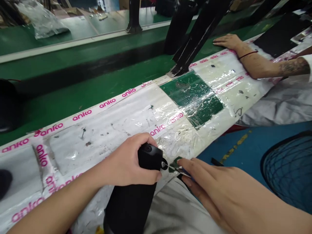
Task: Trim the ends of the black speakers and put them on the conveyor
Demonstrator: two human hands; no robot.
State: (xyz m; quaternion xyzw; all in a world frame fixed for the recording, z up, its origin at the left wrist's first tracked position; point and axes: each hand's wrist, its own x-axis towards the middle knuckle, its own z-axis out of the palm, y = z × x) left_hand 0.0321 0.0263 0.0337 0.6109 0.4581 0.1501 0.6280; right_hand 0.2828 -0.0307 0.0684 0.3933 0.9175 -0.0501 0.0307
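Observation:
My left hand [124, 162] is wrapped round the top end of a black cylindrical body [133, 204], perhaps a portable speaker. The cylinder is tilted, its lower part reaching down past the bottom of the view. A small black loop [165, 163] sticks out on its right side. In the closed fingers of my right hand [212, 185] is a thin tool [181, 169] with a slim metal tip and a bluish part. That tip points at the loop and appears to touch it. My fingers cover most of the tool, so its kind is unclear.
A work ledge [102, 126] covered with white sheet and pink-lettered tape runs beside a green conveyor belt [97, 87]. Black posts [190, 42] rise at its edge. A co-worker's arm [258, 63] rests at right. A dark mesh basket [290, 169] stands on the blue floor.

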